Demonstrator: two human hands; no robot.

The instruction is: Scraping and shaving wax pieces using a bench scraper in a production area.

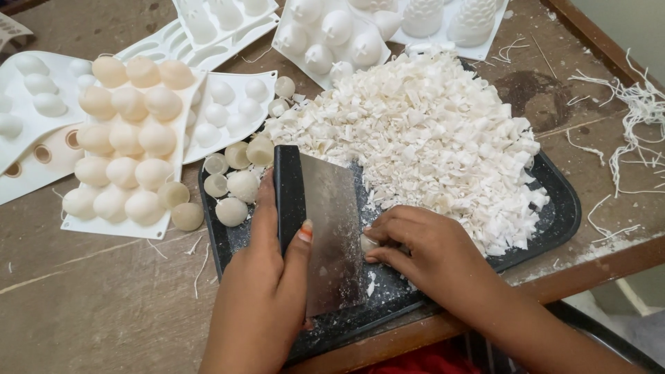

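Fingers of the left hand (260,298) wrap a scraper (325,228) upright on the black tray (564,208). Right hand (422,249) pinches a wax piece (368,243) touching its blade; fingertips should stay clear while chopping.

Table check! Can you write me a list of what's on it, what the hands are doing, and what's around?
Surface: brown table, scuffed and dusty.
Job's things: black tray heaped with white shavings; metal scraper with a black handle; small white piece beside the blade.
Clutter: white moulds filled with cream domes; loose domes; string scraps.
Hands: left hand grips the scraper; right hand pinches the white piece.
Cables: nothing seen.
Surroundings: pale wall; red cloth below the table edge.
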